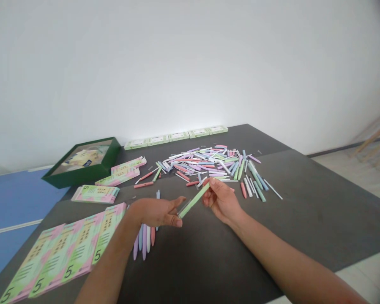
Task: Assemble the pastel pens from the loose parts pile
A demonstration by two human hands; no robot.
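A light green pen [194,200] slants across the middle of the view, its upper end pinched in my right hand [220,198]. Close to the pen's lower end is my left hand [164,212], with thumb and fingers spread apart and nothing gripped. Beneath my left wrist, a small row of purple, blue, white and red pens [144,242] lies on the dark table [190,270], partly covered by the arm. Beyond both hands spreads a large loose pile of pastel pens and thin white sticks [205,162].
Pink and green cartons [78,249] lie side by side at the near left, with more cartons [96,194] behind them. A green box [110,156] holding packets stands at the back left. Flat green-white boxes [179,136] line the back edge by the wall.
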